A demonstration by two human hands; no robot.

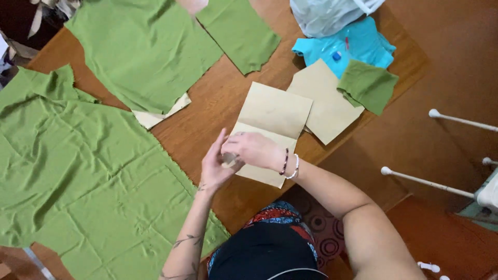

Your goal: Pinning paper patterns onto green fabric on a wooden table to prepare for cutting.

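Wooden table, seen from above; green fabric covers its L side. Both hands meet over the near edge of a folded tan paper pattern. R hand fingers curled together, pinching the paper's near-left corner, I think. L hand fingers straight and apart, palm against R hand; whether it grips anything: cannot tell. Paper extends away from the hands, up-right, long axis roughly near-to-far. Second tan piece just beyond it.
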